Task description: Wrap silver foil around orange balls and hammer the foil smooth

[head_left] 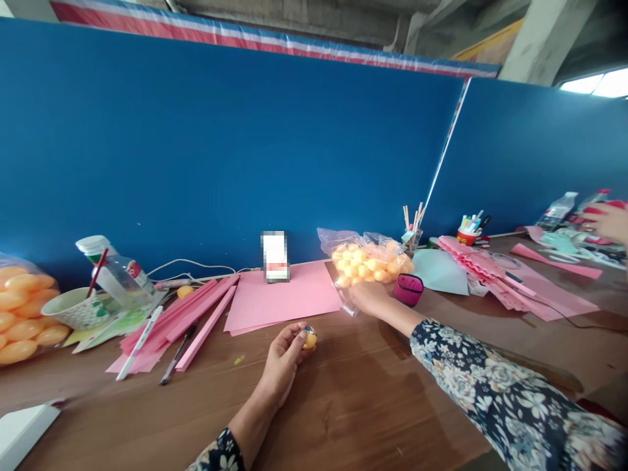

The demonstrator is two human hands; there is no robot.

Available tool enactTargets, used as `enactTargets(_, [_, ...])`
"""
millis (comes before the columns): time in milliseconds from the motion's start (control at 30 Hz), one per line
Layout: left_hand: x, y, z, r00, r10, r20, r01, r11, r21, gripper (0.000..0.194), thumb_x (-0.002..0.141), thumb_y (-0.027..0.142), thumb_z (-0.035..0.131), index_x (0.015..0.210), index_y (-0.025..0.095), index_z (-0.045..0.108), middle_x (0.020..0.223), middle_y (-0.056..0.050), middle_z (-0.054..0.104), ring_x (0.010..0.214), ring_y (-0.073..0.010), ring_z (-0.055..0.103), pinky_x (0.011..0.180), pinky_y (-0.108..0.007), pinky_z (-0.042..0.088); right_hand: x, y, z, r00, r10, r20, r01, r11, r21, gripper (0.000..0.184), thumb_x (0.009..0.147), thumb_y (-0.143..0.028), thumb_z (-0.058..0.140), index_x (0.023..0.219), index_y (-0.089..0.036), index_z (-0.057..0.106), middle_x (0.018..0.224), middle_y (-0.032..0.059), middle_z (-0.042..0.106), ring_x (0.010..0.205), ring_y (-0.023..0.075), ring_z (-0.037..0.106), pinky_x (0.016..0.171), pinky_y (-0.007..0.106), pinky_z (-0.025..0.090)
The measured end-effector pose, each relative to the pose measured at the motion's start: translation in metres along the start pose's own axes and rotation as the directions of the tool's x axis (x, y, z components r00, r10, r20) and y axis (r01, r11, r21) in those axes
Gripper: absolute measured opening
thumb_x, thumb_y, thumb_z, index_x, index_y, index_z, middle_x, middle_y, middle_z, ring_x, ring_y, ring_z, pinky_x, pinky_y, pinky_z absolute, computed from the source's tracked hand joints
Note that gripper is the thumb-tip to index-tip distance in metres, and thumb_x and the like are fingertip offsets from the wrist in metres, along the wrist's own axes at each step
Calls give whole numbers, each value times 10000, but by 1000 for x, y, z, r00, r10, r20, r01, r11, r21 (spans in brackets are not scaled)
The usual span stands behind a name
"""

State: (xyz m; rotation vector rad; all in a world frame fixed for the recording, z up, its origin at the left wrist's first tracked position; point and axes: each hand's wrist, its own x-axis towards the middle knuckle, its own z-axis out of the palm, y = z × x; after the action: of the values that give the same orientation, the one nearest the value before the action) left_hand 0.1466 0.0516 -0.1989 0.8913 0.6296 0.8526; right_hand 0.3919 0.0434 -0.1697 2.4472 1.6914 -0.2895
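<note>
My left hand is closed, thumb against fingers, on a small yellow ball with a shiny silvery patch at its top. It is held just above the brown table. Farther off, my right hand reaches to the near side of a clear plastic bag full of yellow balls. Its fingers are hard to make out against the bag, so their grip does not show. A magenta pouch lies right of that hand. Pink paper sheets lie flat beyond my left hand.
On the left are pink strips, a white marker, a black pen, a paper cup, a tilted bottle and a bag of orange balls. A blue partition stands behind. Another person's hand shows far right.
</note>
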Motion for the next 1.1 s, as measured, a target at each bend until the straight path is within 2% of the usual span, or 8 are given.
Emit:
enactTargets(333, [-3,3,4,1000,-6,11,6,1000,29,317,607,290,743,865,141,634,771,-38,656,704,-136,618,696,-265,494,0,-3,-3,1000,27,16,-26,1000,-5,276,870,-297,503,1112,-166,526,1131,71,549,942,189,570,794,382,486])
enactTargets(533, [-2,1,2,1000,3,18,-3,999,33,273,672,299,697,878,137,623,771,-29,631,712,-131,610,695,-262,499,-4,-5,-5,1000,24,12,-24,999,-22,288,867,-296,510,1119,-158,519,1128,74,549,943,191,570,792,386,486])
enactTargets(1100, [2,-5,-4,998,-7,57,5,999,34,250,721,292,661,910,139,604,802,-23,615,730,-116,597,712,-246,495,-9,-9,-9,998,61,9,-61,998,10,287,867,-299,508,1118,-159,521,1127,70,550,941,193,571,790,386,487])
